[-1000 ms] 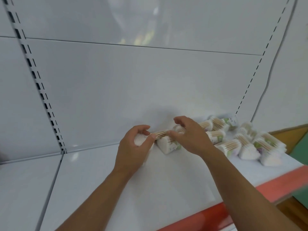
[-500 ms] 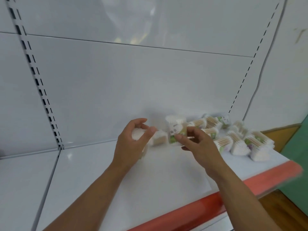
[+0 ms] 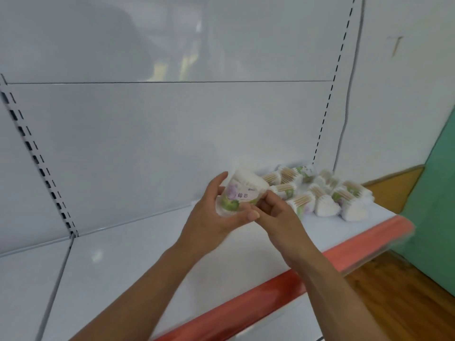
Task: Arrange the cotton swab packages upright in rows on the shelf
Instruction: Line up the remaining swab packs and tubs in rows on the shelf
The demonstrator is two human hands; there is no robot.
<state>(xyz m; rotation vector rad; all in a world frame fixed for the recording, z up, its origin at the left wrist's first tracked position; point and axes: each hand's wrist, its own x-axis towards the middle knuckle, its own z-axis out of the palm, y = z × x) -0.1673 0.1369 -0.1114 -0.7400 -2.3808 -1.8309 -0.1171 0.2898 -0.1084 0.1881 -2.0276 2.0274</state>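
Note:
A cotton swab package [image 3: 242,193], white with a purple and green label, is lifted above the white shelf [image 3: 152,262] and tilted. My left hand [image 3: 211,217] wraps it from the left and below. My right hand [image 3: 275,215] pinches its right side with the fingertips. Several more cotton swab packages [image 3: 327,193] lie on their sides in a loose heap at the shelf's right end, just behind my right hand.
The shelf has a red front edge strip [image 3: 270,284] and a white back panel [image 3: 147,143] with slotted uprights. A seam [image 3: 59,279] splits the shelf at the left. To the right are a green wall and wooden floor [image 3: 403,299].
Both hands have come together on one package and raised it off the shelf; earlier each hand was on a separate package down at the shelf. The camera has shifted right.

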